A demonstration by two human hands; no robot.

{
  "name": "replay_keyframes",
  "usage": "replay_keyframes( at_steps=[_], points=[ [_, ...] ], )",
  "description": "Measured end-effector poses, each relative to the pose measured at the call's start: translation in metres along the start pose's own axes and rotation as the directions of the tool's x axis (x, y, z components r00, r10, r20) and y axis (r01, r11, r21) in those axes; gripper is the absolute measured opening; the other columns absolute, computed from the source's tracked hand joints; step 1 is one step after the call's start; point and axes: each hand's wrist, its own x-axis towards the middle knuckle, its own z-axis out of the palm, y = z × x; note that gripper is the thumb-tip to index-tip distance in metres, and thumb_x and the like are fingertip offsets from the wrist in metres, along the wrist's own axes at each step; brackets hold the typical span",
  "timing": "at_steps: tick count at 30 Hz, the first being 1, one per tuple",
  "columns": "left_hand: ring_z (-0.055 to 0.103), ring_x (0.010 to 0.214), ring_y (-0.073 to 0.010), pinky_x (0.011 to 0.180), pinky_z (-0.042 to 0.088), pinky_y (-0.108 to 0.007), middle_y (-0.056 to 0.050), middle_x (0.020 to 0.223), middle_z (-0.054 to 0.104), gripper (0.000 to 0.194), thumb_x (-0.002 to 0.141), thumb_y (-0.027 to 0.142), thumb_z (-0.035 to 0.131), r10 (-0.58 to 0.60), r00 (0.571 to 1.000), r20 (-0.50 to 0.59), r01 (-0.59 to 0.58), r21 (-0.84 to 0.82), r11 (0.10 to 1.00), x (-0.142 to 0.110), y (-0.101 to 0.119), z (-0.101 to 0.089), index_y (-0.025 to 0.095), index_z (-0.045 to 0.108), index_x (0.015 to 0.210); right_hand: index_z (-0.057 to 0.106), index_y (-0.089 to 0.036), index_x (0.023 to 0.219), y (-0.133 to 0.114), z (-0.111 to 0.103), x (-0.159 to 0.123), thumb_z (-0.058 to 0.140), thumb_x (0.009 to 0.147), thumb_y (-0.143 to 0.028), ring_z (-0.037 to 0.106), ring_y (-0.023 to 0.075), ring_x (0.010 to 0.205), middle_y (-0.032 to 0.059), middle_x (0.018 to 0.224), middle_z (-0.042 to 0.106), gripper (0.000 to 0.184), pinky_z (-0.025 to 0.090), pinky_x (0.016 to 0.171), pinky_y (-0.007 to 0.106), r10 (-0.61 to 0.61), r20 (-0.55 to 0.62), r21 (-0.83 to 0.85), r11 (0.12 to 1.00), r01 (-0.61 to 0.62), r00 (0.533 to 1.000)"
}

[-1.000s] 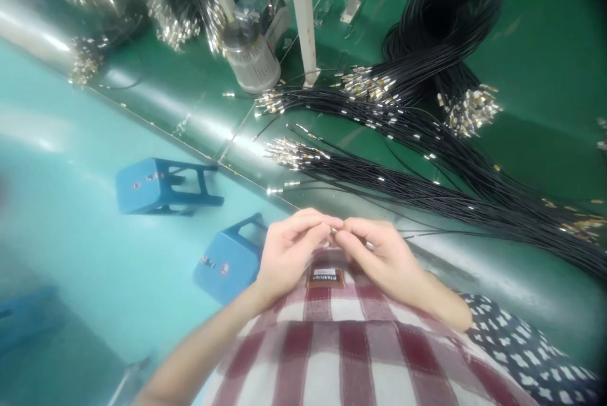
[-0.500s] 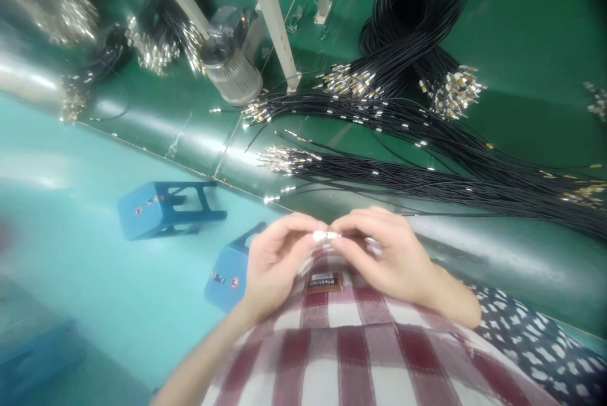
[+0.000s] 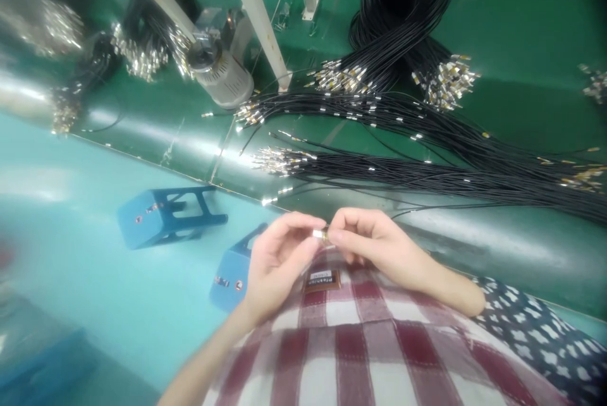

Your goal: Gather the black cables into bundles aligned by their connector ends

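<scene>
Between my two hands, close to my chest, is a small cable connector [image 3: 321,235], white or silvery on its left part and brass-coloured on its right. My left hand [image 3: 277,260] pinches its left end between thumb and forefinger. The fingertips of my right hand [image 3: 372,235] are closed at the brass-coloured end, with the other fingers curled under. Whether a cable runs from it is hidden by my fingers. Just beyond my hands, a bundle of black cables [image 3: 393,173] lies on the green table with its metal-tipped ends [image 3: 282,160] to the left.
Behind lies a second cable bundle [image 3: 427,118], and a large coil of black cable [image 3: 355,7] further back. A grey motor-like device [image 3: 225,80] stands beside a white post [image 3: 258,14]. Blue stools [image 3: 140,219] are on the floor to the left, past the table's edge [image 3: 156,162].
My right hand has shifted slightly and its fingers have curled in more, so the brass-coloured part now shows. My left hand keeps its pinch. The whole view has moved a little.
</scene>
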Motion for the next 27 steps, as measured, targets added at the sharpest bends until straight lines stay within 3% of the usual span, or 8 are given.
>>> replay_keyframes(
  at_steps=[5,9,14,17,22,27],
  points=[
    [0.059,0.077,-0.0147,0.072,0.049,-0.029,-0.004,0.084,0.067,0.019,0.080,0.009,0.065,0.163,0.984,0.073,-0.173,0.173,0.969,0.005,0.004,-0.003,0.020,0.069,0.096,0.052,-0.016,0.071,-0.001,0.001,0.000,0.064,0.083,-0.048,0.040,0.0063,0.049,-0.0064,0.055,0.046,0.036,0.036,0.049,0.020,-0.038,-0.021,-0.030,0.999,0.037,0.999],
    [0.059,0.075,-0.0142,0.071,0.048,-0.029,-0.004,0.082,0.067,0.016,0.082,0.009,0.063,0.193,0.979,0.065,-0.202,0.203,0.958,0.005,0.004,-0.001,0.019,0.067,0.093,0.052,-0.017,0.071,-0.003,0.003,0.000,0.066,0.082,-0.048,0.040,0.0069,0.050,-0.0065,0.055,0.046,0.036,0.034,0.048,0.020,-0.060,-0.030,-0.035,0.998,0.059,0.998],
    [0.057,0.070,-0.0130,0.067,0.046,-0.028,-0.003,0.078,0.064,0.005,0.086,0.017,0.060,0.063,0.997,0.033,-0.067,0.113,0.991,0.004,0.006,0.002,0.018,0.065,0.087,0.053,-0.017,0.073,-0.001,0.006,-0.002,0.066,0.083,-0.042,0.044,0.0080,0.052,-0.0061,0.057,0.047,0.031,0.036,0.051,0.021,-0.045,-0.041,-0.055,0.998,0.043,0.998],
    [0.053,0.067,-0.0123,0.064,0.043,-0.027,-0.002,0.077,0.059,0.013,0.092,0.029,0.052,-0.016,1.000,0.013,0.015,0.064,0.998,0.002,0.008,-0.001,0.019,0.060,0.094,0.054,-0.017,0.075,0.001,0.006,-0.003,0.061,0.087,-0.038,0.046,0.0084,0.053,-0.0049,0.061,0.049,0.025,0.036,0.051,0.021,-0.046,-0.063,-0.073,0.996,0.041,0.997],
    [0.042,0.063,-0.0104,0.061,0.036,-0.025,0.002,0.066,0.047,0.030,0.096,0.030,0.043,-0.107,0.985,0.132,0.060,0.319,0.946,0.003,0.013,-0.006,0.017,0.050,0.071,0.056,-0.016,0.076,0.001,0.003,-0.003,0.058,0.089,-0.029,0.043,0.0072,0.055,-0.0049,0.062,0.049,0.019,0.035,0.052,0.019,-0.087,-0.076,-0.161,0.984,0.074,0.993],
    [0.041,0.061,-0.0088,0.060,0.034,-0.023,0.003,0.065,0.045,0.030,0.097,0.028,0.040,-0.092,0.986,0.140,0.032,0.385,0.922,0.004,0.014,-0.005,0.017,0.049,0.071,0.060,-0.016,0.082,0.002,-0.001,-0.005,0.049,0.095,-0.028,0.052,0.0082,0.061,-0.0036,0.065,0.055,0.021,0.041,0.059,0.019,-0.126,0.011,-0.274,0.954,0.124,0.992]
  ],
)
